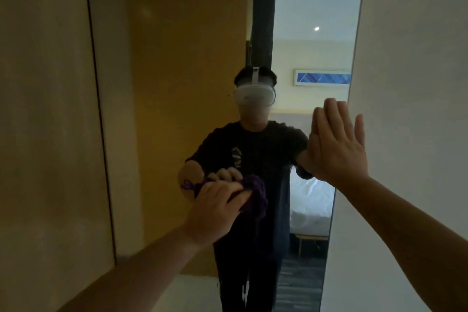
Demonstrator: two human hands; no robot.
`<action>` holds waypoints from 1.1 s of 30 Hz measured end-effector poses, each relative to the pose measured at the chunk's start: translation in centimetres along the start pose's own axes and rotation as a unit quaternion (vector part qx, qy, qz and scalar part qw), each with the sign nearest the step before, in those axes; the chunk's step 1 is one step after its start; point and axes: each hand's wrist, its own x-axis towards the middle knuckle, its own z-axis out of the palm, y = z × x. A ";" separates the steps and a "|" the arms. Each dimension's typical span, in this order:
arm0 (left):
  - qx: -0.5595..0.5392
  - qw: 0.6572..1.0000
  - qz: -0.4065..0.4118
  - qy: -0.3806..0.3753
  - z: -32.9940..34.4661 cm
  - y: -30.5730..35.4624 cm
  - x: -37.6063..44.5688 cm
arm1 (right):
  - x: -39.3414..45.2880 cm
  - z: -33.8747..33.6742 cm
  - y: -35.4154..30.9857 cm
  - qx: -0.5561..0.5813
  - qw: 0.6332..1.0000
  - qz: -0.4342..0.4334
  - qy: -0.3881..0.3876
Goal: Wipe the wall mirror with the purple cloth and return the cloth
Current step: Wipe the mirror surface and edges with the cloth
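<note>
**Cloth on the glass, free hand flat beside it**

Head view: the wall mirror (177, 83) is a tall upright panel, its long axis vertical, set between a tan wall panel (43, 109) on the left and a pale wall (415, 83) on the right. The purple cloth (255, 197) is bunched into a wad against the lower middle of the glass, hanging slightly down and to the right of the knuckles, with a thin purple loop of it — or its reflection, hard to say — poking out to the left.

The left hand (215, 208) grips the cloth with its fingers (240, 194) curled closed around it, pressing it to the mirror. The right hand (339, 144) holds nothing; it is spread wide, fingertips up, palm laid flat on the glass near the mirror's right edge, meeting its own reflection.

The room is dim. The mirror reflects the person in a dark shirt wearing a white headset (254, 94), an ochre door behind them, and — at right — a white bed (311, 200), a blue framed picture (323, 78) and a ceiling light (316, 28).
</note>
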 end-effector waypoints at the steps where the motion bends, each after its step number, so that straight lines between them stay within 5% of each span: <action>1: -0.002 0.999 -0.017 0.028 -0.4 -0.7 2.8 | 0.0 0.2 0.5 -0.007 1.000 -0.008 -0.008; 7: 0.057 0.982 -0.070 0.168 -3.9 -6.9 22.8 | -0.2 1.2 1.0 0.009 0.999 -0.028 0.012; 11: 0.096 0.986 -0.073 0.118 -3.6 -7.7 27.6 | 0.0 1.7 1.2 0.023 0.998 -0.045 0.038; 17: 0.076 0.993 0.041 0.078 0.4 -2.4 16.1 | -0.2 2.0 1.4 0.044 0.995 -0.051 0.070; 23: 0.090 0.994 0.065 0.014 3.4 2.6 2.5 | -0.2 1.8 1.1 0.043 0.996 -0.044 0.062; 28: 0.072 0.997 0.038 0.008 3.8 4.0 0.0 | -0.1 0.4 1.5 0.066 0.996 -0.048 0.031; 33: 0.044 0.999 0.027 0.006 3.3 4.1 0.7 | 0.4 -0.6 7.1 0.072 0.994 0.086 -0.002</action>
